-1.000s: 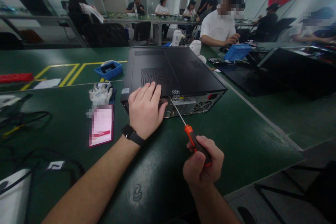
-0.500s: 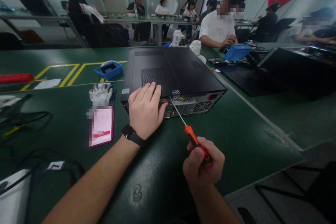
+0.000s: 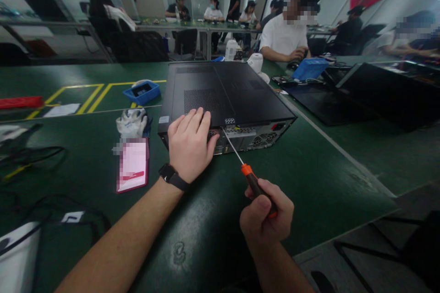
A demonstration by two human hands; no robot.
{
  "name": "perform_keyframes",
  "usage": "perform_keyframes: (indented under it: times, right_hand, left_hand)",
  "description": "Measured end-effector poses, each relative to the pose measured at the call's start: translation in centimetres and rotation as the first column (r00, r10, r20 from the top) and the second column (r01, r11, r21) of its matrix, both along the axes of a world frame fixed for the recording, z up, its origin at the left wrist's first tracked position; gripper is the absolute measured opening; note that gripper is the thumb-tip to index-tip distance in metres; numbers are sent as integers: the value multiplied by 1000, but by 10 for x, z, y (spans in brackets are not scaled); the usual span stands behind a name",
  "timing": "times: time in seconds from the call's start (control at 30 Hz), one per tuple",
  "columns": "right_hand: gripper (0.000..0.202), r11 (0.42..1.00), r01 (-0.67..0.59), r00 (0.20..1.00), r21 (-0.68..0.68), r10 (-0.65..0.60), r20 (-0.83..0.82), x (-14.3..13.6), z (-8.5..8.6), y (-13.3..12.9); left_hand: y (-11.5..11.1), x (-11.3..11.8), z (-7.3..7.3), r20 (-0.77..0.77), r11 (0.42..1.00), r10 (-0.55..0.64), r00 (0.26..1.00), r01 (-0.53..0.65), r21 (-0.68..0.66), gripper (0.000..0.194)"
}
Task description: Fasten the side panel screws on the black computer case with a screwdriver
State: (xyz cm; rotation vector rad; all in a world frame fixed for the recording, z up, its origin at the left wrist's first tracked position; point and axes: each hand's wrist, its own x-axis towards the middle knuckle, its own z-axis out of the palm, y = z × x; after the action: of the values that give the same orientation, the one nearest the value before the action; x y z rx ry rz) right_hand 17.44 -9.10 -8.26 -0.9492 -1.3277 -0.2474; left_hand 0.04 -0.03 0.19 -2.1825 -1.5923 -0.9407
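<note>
A black desktop computer case [image 3: 247, 87] lies on its side on the green table, its metal rear panel with ports and a fan grille facing me. My left hand [image 3: 190, 146] rests open on its near left edge, fingers stretched over the vented top and thumb down along the rear panel. In my right hand [image 3: 270, 215] is an orange and dark-handled screwdriver [image 3: 251, 178]. Its thin shaft points away from me, and the tip meets the upper edge of the rear panel, right of my left thumb. Too small to make out is any screw at the tip.
Left of the case are a blue tray [image 3: 142, 93], a grey-white glove [image 3: 132, 122] and a pink-screened device [image 3: 133, 165]. Black cables [image 3: 30, 151] lie further left. A person [image 3: 285, 32] works across the table near another blue tray [image 3: 310, 69] and black panels [image 3: 326, 100].
The screwdriver's handle has turned in my right hand, showing more of its dark side. Its tip and my left hand stay in place. In the background, a standing person has moved left.
</note>
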Motion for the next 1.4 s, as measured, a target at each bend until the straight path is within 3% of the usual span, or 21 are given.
perform_keyframes:
  times: [0.23,0.5,0.77,1.0,1.17,1.4]
  right_hand:
    - [28,991,-127,991,32,128,-32,-5,13,4]
    - [27,998,-54,998,14,54,26,0,9,2]
    - [32,989,-139,990,39,140,-10,-6,15,4]
    - [31,999,-26,1000,32,26,-4,-3,5,3]
    - [32,993,-112,992,45,114,-47,-4,2,4]
    - [34,988,-151,988,33,152,-22,-5,15,4]
  left_hand:
    - [-1,0,0,-23,1000,10,1000,-10,0,53]
    - [-1,0,0,-17,1000,5,1000,-5,0,53]
    - [0,0,-2,-34,1000,14,999,-13,14,52]
    - [2,-1,-3,-47,999,24,999,-23,24,52]
    - [1,0,-2,-43,999,20,999,-19,31,51]
    - [1,0,-1,-30,1000,17,999,-16,19,52]
